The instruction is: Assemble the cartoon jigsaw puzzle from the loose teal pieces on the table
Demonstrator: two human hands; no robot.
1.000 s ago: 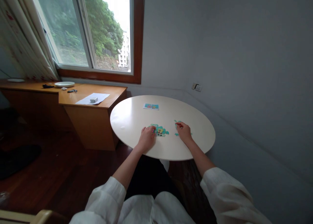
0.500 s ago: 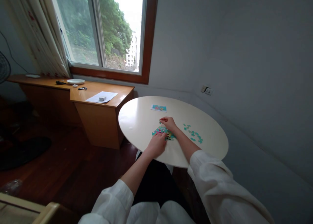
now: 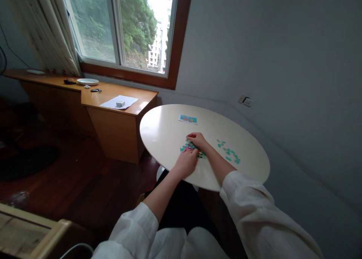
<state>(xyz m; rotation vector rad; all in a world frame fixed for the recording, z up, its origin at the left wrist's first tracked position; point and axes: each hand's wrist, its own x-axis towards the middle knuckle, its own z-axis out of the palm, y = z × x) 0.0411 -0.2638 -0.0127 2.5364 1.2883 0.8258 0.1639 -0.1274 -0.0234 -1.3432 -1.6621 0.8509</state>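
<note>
A partly assembled jigsaw puzzle in teal, pink and yellow (image 3: 185, 147) lies near the middle of a glossy white oval table (image 3: 161, 132), a little closer to the near edge than to the far one. The left hand (image 3: 186, 161) rests over its near side, fingers bent onto the pieces; whether they grip any, I cannot tell. Just beyond, the right hand (image 3: 198, 140) has its fingertips drawn together at the puzzle's far edge, by a bit of teal; whether they pinch a piece is too small to tell.

A broad stretch of tabletop runs from the puzzle to the left edge, and another lies between the hands and a rectangular printed picture card (image 3: 188, 119) near the far edge. On the right, the right forearm crosses the gap before a scatter of loose teal puzzle pieces (image 3: 232, 153), which lie well inside the right edge. The far edge faces the grey wall (image 3: 226, 55).

Far left, a brown wooden desk (image 3: 113, 132) stands near the table. It bears a shallow round white plate (image 3: 87, 81), its inside hard to make out, and a small white box (image 3: 120, 103) sitting on a white paper sheet (image 3: 131, 101).
</note>
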